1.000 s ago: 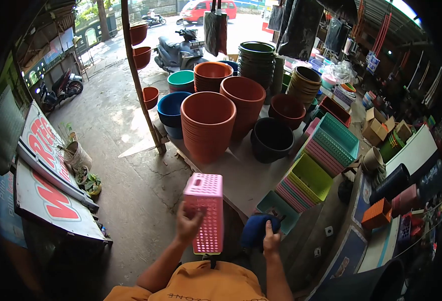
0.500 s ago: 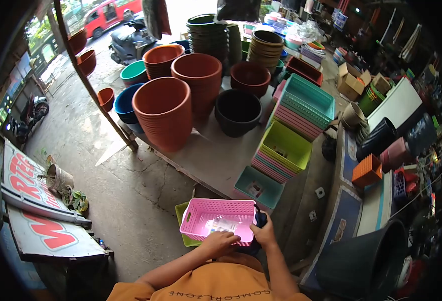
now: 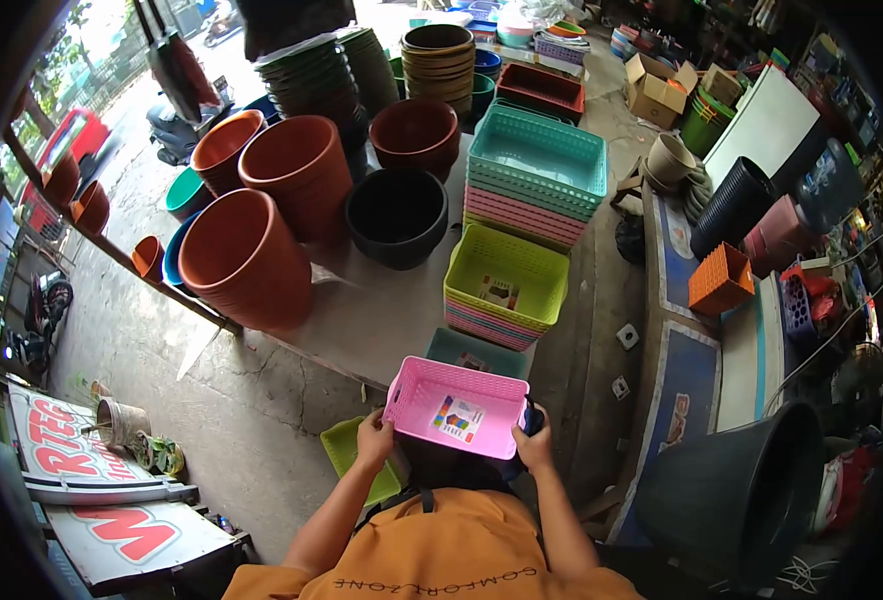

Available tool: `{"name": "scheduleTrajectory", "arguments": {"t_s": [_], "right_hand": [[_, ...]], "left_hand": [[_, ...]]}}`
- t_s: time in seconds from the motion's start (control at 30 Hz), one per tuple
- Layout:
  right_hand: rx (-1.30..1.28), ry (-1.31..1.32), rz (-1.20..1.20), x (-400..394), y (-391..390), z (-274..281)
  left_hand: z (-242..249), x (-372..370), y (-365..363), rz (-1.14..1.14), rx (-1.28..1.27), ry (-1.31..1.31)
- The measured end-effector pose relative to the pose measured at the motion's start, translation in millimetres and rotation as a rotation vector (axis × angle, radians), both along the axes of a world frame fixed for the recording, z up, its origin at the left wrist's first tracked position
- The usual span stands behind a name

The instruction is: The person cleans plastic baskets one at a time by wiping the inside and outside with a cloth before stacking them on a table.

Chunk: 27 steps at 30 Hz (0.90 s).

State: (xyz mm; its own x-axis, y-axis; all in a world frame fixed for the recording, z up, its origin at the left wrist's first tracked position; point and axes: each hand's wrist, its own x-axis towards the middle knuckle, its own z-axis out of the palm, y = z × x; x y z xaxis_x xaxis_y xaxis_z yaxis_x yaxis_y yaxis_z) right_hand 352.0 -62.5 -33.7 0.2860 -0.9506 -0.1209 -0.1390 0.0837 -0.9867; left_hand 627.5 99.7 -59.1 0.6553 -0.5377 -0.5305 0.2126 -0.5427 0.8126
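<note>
Both hands grip a pink basket (image 3: 456, 408) by its short ends: the left hand (image 3: 373, 441) is closed on the left rim, fingers curled over the edge, and the right hand (image 3: 533, 448) is closed on the right rim, with a dark blue cloth (image 3: 528, 420) pinched between that hand and the basket. The basket is held level and open side up, just in front of the person's chest and above the near edge of the table (image 3: 381, 315). It is a rectangular plastic basket with slotted walls, and a paper label (image 3: 458, 417) with coloured squares lies on its floor. Under it and to the left a green lid (image 3: 346, 452) shows, partly hidden by the left arm. On the grey table stand a stack of baskets topped by a lime one (image 3: 506, 270), a taller stack topped by a teal one (image 3: 536, 160), a teal basket (image 3: 476, 352) just beyond the pink one, a black pot (image 3: 398, 212) and stacks of terracotta pots (image 3: 246, 255). The floor is cracked concrete (image 3: 251, 400); a black bin (image 3: 736, 490) stands at right, signboards (image 3: 91, 470) lie at left.
</note>
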Motion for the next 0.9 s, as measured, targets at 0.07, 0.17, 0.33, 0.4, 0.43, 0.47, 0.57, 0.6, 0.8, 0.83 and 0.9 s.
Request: {"name": "scheduleTrajectory", "arguments": {"t_s": [0.07,0.17,0.33,0.4,0.43,0.47,0.57,0.6,0.8,0.83,0.9], "right_hand": [[0.045,0.243,-0.037,-6.5,-22.0,-18.1],[0.013,0.315,-0.048,-5.6,-54.2,-61.5],[-0.014,0.408,-0.065,3.3,-92.6,-118.7],[0.036,0.454,-0.050,8.0,-101.0,-109.8],[0.074,0.486,-0.035,10.5,-104.3,-111.8],[0.088,0.490,-0.035,12.4,-107.4,-113.7],[0.061,0.437,0.022,7.0,-117.9,-124.5],[0.077,0.428,0.033,6.5,-121.6,-129.9],[0.130,0.436,0.036,1.7,-116.3,-122.5],[0.139,0.442,0.044,-2.1,-113.0,-121.8],[0.153,0.446,0.057,-4.5,-108.5,-122.2]], "left_hand": [[-27.2,-0.5,-26.0,-0.001,-0.050,-0.033],[-50.6,-3.8,-58.6,0.046,-0.086,-0.063],[-81.2,-6.6,-105.2,0.100,-0.026,-0.024],[-96.2,-2.1,-117.5,0.136,-0.010,-0.050],[-101.3,-0.6,-124.3,0.128,-0.030,-0.128],[-105.3,3.0,-127.1,0.124,-0.016,-0.125],[-112.7,11.2,-140.3,0.023,0.018,-0.318],[-112.7,15.5,-143.6,0.029,0.014,-0.216],[-100.5,9.2,-136.3,0.026,-0.043,-0.273],[-92.9,6.2,-134.9,0.085,-0.015,-0.150],[-86.1,6.2,-133.7,0.148,0.017,-0.029]]}}
